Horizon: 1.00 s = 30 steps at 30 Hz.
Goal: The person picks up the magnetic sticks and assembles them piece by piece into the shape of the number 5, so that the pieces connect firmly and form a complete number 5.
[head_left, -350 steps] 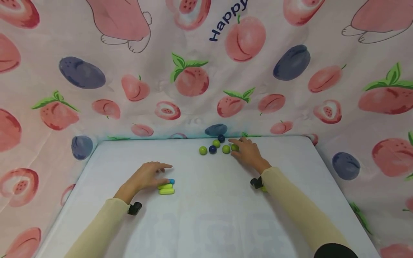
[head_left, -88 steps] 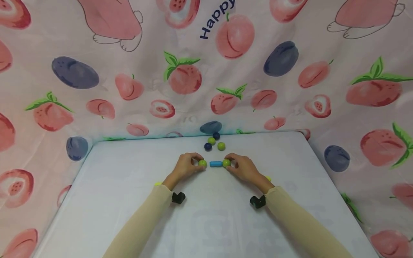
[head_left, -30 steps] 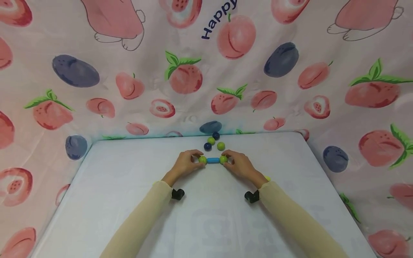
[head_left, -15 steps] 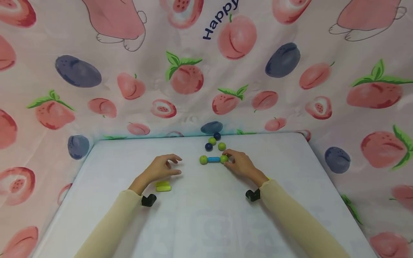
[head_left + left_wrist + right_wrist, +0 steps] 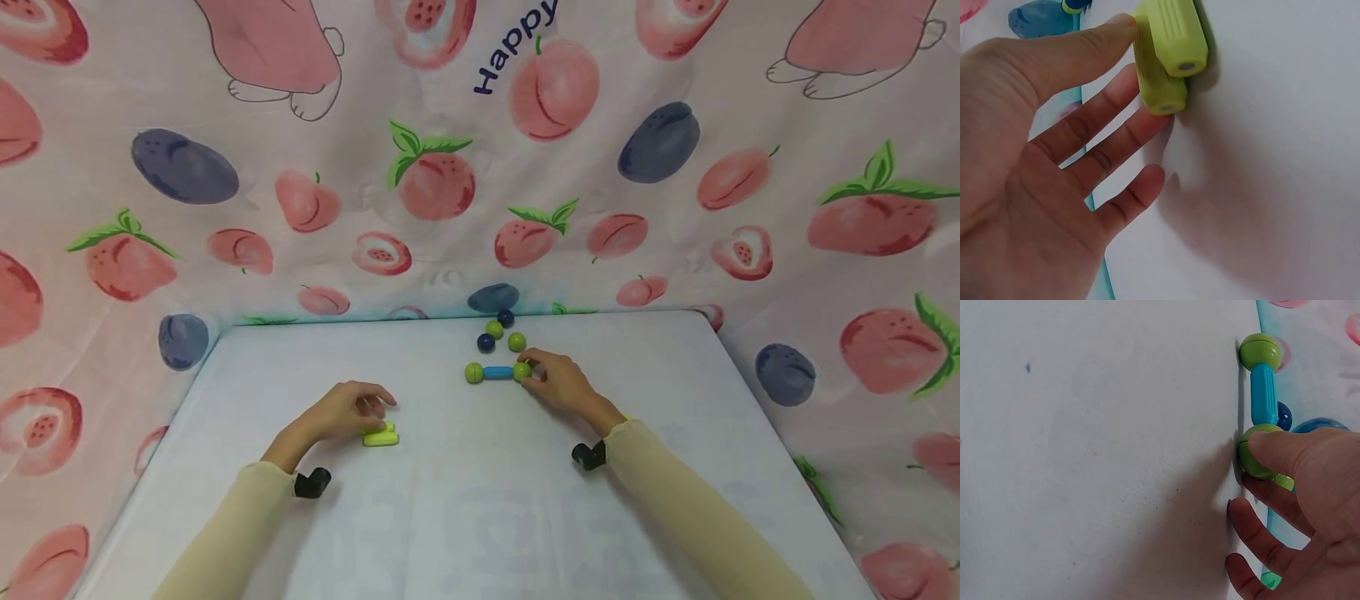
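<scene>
A light blue grooved rod (image 5: 498, 372) lies on the table with a green ball at each end, the left one (image 5: 473, 372) free of any hand. My right hand (image 5: 562, 385) pinches the right green ball (image 5: 1261, 451) between thumb and forefinger, its other fingers spread. Further left and nearer, two yellow-green rods (image 5: 381, 438) lie side by side. Over them is my left hand (image 5: 337, 417), fingers loosely bent. In the left wrist view its thumb tip comes right to the side of one yellow-green rod (image 5: 1163, 94), the forefinger tip being hidden behind the rods.
Behind the blue rod, near the table's back edge, sit two green balls (image 5: 517, 342) and two dark blue balls (image 5: 486, 342). A bit of yellow (image 5: 628, 417) shows beside my right wrist. A fruit-print cloth (image 5: 435, 250) rises behind the white table (image 5: 465, 500).
Two green balls were brought to the ends of the blue rod. My left hand then let go of its ball and moved left and nearer to the yellow-green rods; my right keeps its pinch.
</scene>
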Each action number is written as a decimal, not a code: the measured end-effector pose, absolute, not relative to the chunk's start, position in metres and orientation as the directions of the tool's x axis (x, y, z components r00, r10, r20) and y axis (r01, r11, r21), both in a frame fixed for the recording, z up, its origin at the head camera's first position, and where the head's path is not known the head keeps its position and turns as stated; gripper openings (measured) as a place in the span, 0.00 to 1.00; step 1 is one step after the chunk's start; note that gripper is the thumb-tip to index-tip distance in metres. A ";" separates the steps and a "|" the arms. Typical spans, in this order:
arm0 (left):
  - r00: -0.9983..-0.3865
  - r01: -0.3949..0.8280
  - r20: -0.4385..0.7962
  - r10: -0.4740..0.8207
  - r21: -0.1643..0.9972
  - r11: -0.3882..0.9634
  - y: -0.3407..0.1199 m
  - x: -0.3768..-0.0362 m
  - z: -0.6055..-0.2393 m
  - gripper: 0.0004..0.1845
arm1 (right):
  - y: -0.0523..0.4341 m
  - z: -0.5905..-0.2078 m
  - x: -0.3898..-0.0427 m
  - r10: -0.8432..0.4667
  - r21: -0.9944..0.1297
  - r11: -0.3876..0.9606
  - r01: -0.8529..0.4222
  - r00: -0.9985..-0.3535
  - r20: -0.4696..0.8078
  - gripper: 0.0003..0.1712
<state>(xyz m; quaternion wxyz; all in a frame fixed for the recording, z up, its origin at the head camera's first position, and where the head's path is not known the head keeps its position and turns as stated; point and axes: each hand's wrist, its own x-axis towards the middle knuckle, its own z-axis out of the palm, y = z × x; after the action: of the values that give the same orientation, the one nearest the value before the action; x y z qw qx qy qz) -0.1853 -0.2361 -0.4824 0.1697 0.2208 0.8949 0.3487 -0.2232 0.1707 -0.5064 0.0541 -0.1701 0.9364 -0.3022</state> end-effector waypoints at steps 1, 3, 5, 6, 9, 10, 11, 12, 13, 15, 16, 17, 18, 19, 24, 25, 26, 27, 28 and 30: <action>-0.841 0.284 -0.149 0.520 0.697 0.658 -0.237 -0.185 -0.482 0.14 | 0.171 -0.506 -0.223 -0.352 -0.585 0.759 -0.287 -0.936 0.002 0.23; -0.839 0.286 -0.152 0.522 0.693 0.662 -0.238 -0.183 -0.481 0.14 | 0.171 -0.507 -0.224 -0.352 -0.586 0.758 -0.287 -0.936 0.003 0.22; -0.837 0.295 -0.149 0.526 0.688 0.664 -0.239 -0.182 -0.481 0.13 | 0.172 -0.507 -0.224 -0.353 -0.586 0.757 -0.289 -0.936 0.006 0.22; -0.836 0.303 -0.145 0.530 0.684 0.664 -0.239 -0.182 -0.481 0.13 | 0.172 -0.507 -0.224 -0.353 -0.585 0.757 -0.290 -0.936 0.007 0.22; -0.836 0.322 -0.132 0.533 0.668 0.671 -0.239 -0.182 -0.481 0.12 | 0.173 -0.508 -0.225 -0.354 -0.587 0.755 -0.291 -0.935 0.009 0.22; -0.837 0.328 -0.128 0.533 0.662 0.674 -0.238 -0.182 -0.482 0.12 | 0.174 -0.509 -0.226 -0.355 -0.588 0.754 -0.292 -0.935 0.009 0.22; -0.835 0.337 -0.122 0.536 0.656 0.675 -0.238 -0.182 -0.482 0.12 | 0.174 -0.509 -0.226 -0.355 -0.590 0.753 -0.292 -0.935 0.009 0.22; -0.836 0.341 -0.120 0.536 0.651 0.678 -0.237 -0.182 -0.482 0.12 | 0.174 -0.509 -0.226 -0.355 -0.591 0.752 -0.292 -0.935 0.009 0.22; -0.836 0.346 -0.118 0.535 0.645 0.681 -0.236 -0.182 -0.483 0.12 | 0.174 -0.509 -0.226 -0.355 -0.592 0.751 -0.291 -0.935 0.009 0.22; -0.838 0.350 -0.116 0.533 0.636 0.688 -0.233 -0.183 -0.483 0.11 | 0.174 -0.509 -0.226 -0.355 -0.593 0.751 -0.291 -0.935 0.009 0.23; -0.839 0.351 -0.116 0.531 0.630 0.693 -0.232 -0.183 -0.483 0.11 | 0.174 -0.509 -0.226 -0.355 -0.592 0.752 -0.291 -0.935 0.010 0.22; -0.841 0.352 -0.118 0.529 0.624 0.698 -0.231 -0.183 -0.483 0.11 | 0.174 -0.509 -0.226 -0.353 -0.592 0.752 -0.290 -0.935 0.009 0.22; -0.842 0.352 -0.117 0.526 0.619 0.702 -0.230 -0.183 -0.483 0.11 | 0.173 -0.509 -0.226 -0.352 -0.591 0.753 -0.289 -0.936 0.008 0.22; -0.845 0.351 -0.117 0.522 0.614 0.707 -0.229 -0.183 -0.483 0.10 | 0.173 -0.509 -0.226 -0.353 -0.591 0.753 -0.289 -0.936 0.007 0.22; -0.850 0.354 -0.109 0.515 0.607 0.712 -0.227 -0.184 -0.485 0.10 | 0.172 -0.510 -0.226 -0.348 -0.588 0.758 -0.282 -0.938 0.002 0.22; -0.850 0.359 -0.104 0.517 0.605 0.711 -0.227 -0.184 -0.485 0.10 | 0.172 -0.510 -0.226 -0.347 -0.587 0.759 -0.282 -0.938 0.002 0.22; -0.848 0.366 -0.097 0.521 0.603 0.709 -0.227 -0.184 -0.486 0.10 | 0.172 -0.510 -0.226 -0.346 -0.585 0.760 -0.281 -0.938 0.001 0.22; -0.850 0.366 -0.094 0.518 0.600 0.711 -0.227 -0.184 -0.487 0.10 | 0.172 -0.510 -0.226 -0.345 -0.585 0.761 -0.280 -0.939 0.001 0.22; -0.854 0.361 -0.094 0.511 0.600 0.714 -0.227 -0.185 -0.488 0.10 | 0.172 -0.510 -0.226 -0.345 -0.583 0.762 -0.280 -0.939 0.000 0.23; -0.861 0.352 -0.092 0.500 0.601 0.717 -0.227 -0.184 -0.489 0.10 | 0.172 -0.510 -0.226 -0.346 -0.582 0.763 -0.279 -0.938 -0.003 0.23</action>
<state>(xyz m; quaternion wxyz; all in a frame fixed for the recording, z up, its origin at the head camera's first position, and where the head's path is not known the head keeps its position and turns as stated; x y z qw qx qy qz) -0.1844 -0.2271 -0.4890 0.1247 0.2320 0.9183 0.2957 -0.2256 0.1719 -0.5102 0.0553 -0.1667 0.9374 -0.3008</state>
